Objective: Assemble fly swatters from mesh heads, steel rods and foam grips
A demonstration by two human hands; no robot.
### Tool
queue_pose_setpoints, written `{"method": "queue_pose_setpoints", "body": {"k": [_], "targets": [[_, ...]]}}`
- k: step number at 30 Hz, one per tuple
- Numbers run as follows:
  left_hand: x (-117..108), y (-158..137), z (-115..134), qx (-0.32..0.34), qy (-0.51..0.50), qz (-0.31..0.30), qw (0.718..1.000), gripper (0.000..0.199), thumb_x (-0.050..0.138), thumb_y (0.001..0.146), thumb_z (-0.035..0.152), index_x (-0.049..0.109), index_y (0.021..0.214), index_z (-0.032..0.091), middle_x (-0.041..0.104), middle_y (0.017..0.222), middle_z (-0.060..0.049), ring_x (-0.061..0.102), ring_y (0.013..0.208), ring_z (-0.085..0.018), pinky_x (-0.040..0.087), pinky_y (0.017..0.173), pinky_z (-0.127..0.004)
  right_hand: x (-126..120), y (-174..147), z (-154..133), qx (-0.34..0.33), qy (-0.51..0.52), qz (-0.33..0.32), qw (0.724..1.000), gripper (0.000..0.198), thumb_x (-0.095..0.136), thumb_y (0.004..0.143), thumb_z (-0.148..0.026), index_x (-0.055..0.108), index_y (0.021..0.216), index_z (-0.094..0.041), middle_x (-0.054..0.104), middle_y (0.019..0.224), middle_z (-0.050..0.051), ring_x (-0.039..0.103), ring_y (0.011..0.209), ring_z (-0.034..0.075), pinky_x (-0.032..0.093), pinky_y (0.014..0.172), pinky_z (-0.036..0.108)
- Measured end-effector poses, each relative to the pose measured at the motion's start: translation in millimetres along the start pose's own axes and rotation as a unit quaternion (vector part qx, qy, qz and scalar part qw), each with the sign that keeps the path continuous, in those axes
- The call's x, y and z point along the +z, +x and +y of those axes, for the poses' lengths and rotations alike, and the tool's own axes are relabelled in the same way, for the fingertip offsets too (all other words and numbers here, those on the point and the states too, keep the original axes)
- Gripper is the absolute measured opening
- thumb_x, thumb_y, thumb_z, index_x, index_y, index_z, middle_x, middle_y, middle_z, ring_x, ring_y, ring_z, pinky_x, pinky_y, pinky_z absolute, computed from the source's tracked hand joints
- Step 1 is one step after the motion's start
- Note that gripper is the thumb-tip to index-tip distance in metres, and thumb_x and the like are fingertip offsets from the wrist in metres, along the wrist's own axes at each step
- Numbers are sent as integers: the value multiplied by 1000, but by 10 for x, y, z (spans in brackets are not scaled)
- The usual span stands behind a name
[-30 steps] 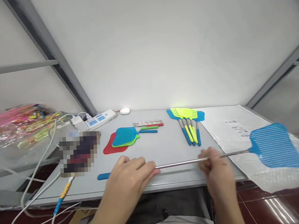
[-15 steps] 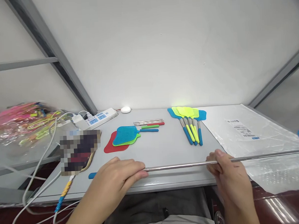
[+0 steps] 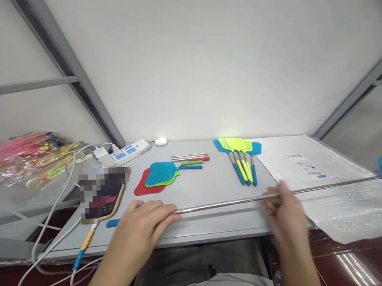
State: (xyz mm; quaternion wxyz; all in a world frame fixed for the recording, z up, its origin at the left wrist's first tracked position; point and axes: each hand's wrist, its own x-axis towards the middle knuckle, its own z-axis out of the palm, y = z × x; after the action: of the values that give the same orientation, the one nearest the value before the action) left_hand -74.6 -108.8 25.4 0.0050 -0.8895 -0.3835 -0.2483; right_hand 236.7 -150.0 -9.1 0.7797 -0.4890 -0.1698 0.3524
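A telescopic fly swatter (image 3: 219,204) with a long metal rod lies level across my view, above the table's front part. My left hand (image 3: 147,223) is closed around its handle end, and a blue grip tip pokes out to the left. Fingers of my right hand (image 3: 284,204), slightly blurred, pinch the rod further right. The blue swatter head is at the right edge, partly cut off. Beyond the rod lie loose blue, green and red swatter heads (image 3: 160,174) and several rods with coloured grips (image 3: 192,162). Several collapsed blue and yellow swatters (image 3: 242,162) lie together to their right.
A white plastic mailing bag (image 3: 331,166) with a label covers the right side. On the left are a phone (image 3: 112,192) on a cable, a power strip (image 3: 131,150) and bagged colourful items (image 3: 36,158). A white oval object (image 3: 161,141) sits by the wall.
My left hand has shifted slightly left with the handle. The rod's right end has risen, so it slants more, and the blue head shows more. My right hand has moved slightly left and up.
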Motion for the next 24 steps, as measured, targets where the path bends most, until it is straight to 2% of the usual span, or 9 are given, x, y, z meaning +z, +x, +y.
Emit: {"method": "queue_pose_setpoints", "body": {"k": [2,3,6,9,13,19,22,24], "targets": [[126,65,123,-18,15,-21,1000,29,48,97,47,66,88,26,67,73,3,56,64,-16,29,68,-32,112,-171,235,65,-29,-59,996,49,63,85,-49,31,58,-23,24,52,-10,22,44,7,18,41,24],[175,99,175,-32,24,-22,999,33,45,98,45,64,82,24,65,70,3,55,64,-16,28,68,-32,155,-242,326,73,-30,-96,992,52,59,88,-51,27,57,-23,22,53,-9,20,45,7,18,42,25],[272,190,254,-75,42,-19,996,42,38,101,42,57,70,21,61,64,2,53,63,-17,26,67,-33,200,-324,452,52,-107,-192,974,51,54,91,-51,27,57,-23,22,54,-8,21,48,8,18,46,27],[321,258,220,-110,38,-33,993,43,33,102,38,54,69,21,60,61,2,52,59,-18,26,65,-32,131,-230,416,35,-178,-245,953,51,50,94,-51,30,56,-23,25,52,-7,24,50,10,19,49,29],[349,326,141,-138,51,-30,989,45,31,102,36,54,66,22,62,56,2,50,52,-19,25,60,-31,-4,-98,287,15,-200,-248,948,52,50,94,-50,28,57,-23,23,54,-6,21,51,10,18,50,30],[341,386,126,-113,69,0,991,47,31,102,36,51,61,21,58,52,1,47,49,-17,25,60,-32,-100,-68,181,-7,-197,-231,953,52,55,93,-47,29,55,-23,23,55,-6,22,52,11,18,50,31],[344,388,90,-115,59,14,992,43,35,101,33,51,63,20,58,56,0,50,57,-17,29,67,-34,-57,-80,252,9,-161,-199,967,51,59,90,-46,29,56,-23,21,55,-7,21,51,10,18,49,30],[353,354,89,-135,58,66,987,33,42,99,31,57,71,21,63,69,-2,55,72,-20,31,76,-37,-1,-109,336,33,-119,-169,978,51,61,89,-46,28,57,-24,18,56,-8,19,50,10,17,48,29]]}}
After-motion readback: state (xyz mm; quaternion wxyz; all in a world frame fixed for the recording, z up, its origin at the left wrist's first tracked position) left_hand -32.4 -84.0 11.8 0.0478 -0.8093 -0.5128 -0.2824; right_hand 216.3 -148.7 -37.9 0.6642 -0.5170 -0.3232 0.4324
